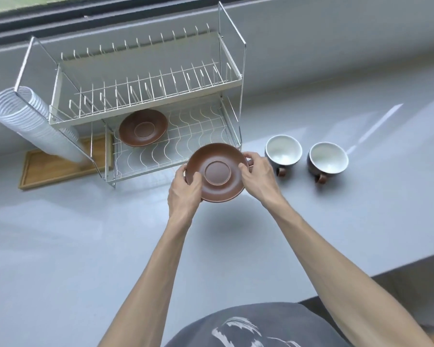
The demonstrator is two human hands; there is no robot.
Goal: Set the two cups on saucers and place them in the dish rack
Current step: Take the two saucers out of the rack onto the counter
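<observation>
I had both hands on the round brown ceramic saucer (217,172), left hand (184,189) pinching its near-left rim with the thumb lying over the top, right hand (257,171) clamped on the right rim, fingers curled under. It hung level above the grey tabletop (236,246), just in front of the dish rack's lower shelf, and its shadow lay on the surface below. Two hands kept it flat, I judged, so it could slide under the upper tier without tipping. The white wire two-tier dish rack (145,101) already carried a second brown saucer (143,127) on the left of the lower grid, which left the right half free. The two dark cups with white insides, the nearer cup (283,152) and the farther cup (327,160), stood upright on the tabletop to the right, handles toward me, not yet on any saucer.
</observation>
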